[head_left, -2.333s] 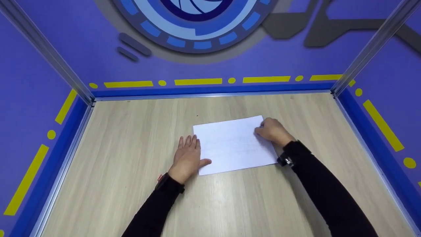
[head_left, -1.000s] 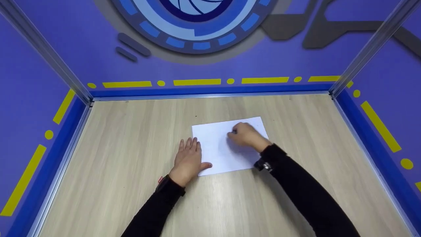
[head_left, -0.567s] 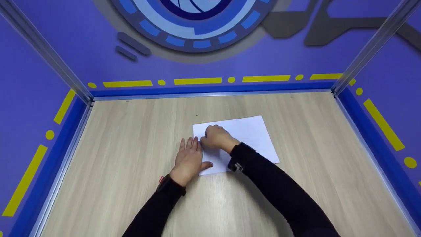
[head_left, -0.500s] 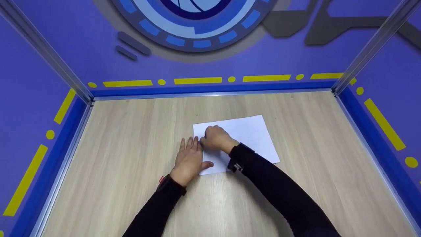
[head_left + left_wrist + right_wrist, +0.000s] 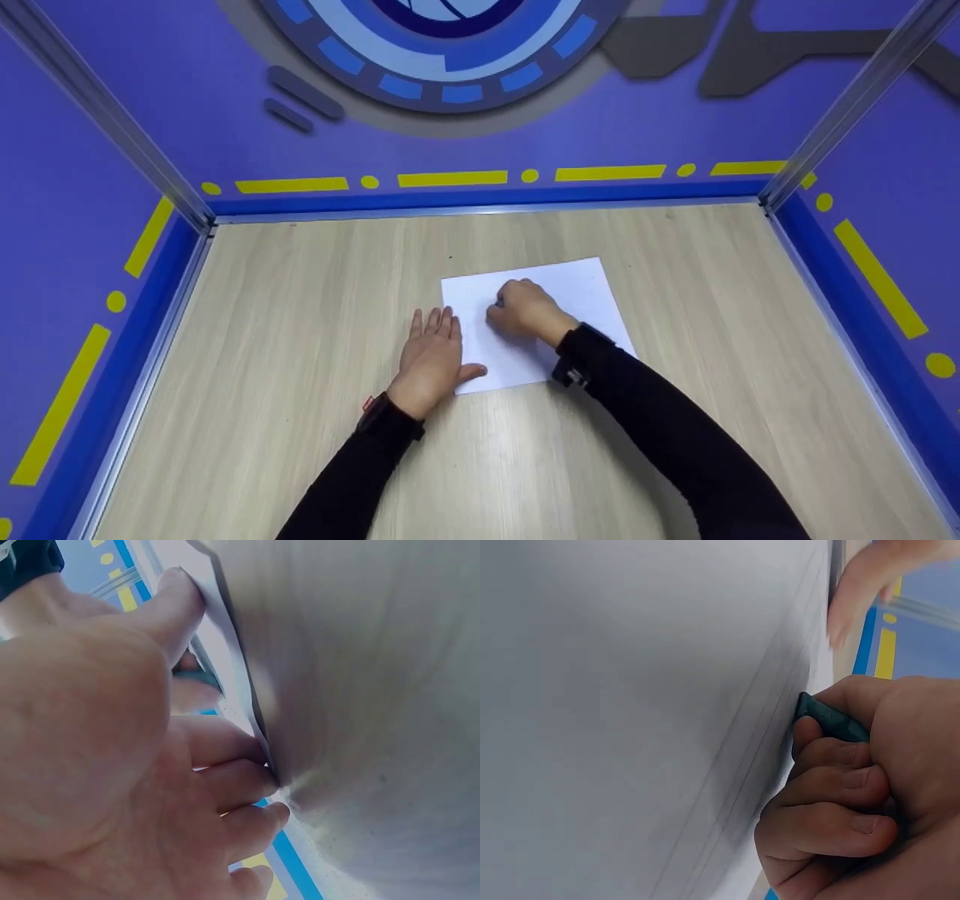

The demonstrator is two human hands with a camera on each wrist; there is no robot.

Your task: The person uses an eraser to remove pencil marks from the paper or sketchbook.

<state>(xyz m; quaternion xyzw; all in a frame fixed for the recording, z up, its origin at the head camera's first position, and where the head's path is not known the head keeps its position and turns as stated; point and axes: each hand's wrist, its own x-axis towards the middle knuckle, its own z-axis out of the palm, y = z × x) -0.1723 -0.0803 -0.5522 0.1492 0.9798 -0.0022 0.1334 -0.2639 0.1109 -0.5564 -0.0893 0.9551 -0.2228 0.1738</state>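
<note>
A white sheet of paper (image 5: 581, 289) lies slightly turned on the wooden table. My left hand (image 5: 429, 364) rests flat across its left edge, fingers straight and thumb out on the sheet. In the left wrist view, the paper's edge lifts a little beneath that thumb (image 5: 180, 596). My right hand (image 5: 529, 311) is curled around a small dark teal piece (image 5: 832, 720), low over the middle left of the paper. Most of this piece is hidden in the fist, and I cannot tell its kind. Faint straight lines (image 5: 739, 754) cross the sheet in the right wrist view.
The wooden tabletop (image 5: 300, 300) is bounded by metal rails (image 5: 487, 211) and blue-purple panels (image 5: 450, 154) at the back and both sides. Black sleeves and wrist straps cover both forearms.
My right hand has swept left from the paper's right side to its left edge, then come back right a little, gripping the teal piece. The left hand stays in place.
</note>
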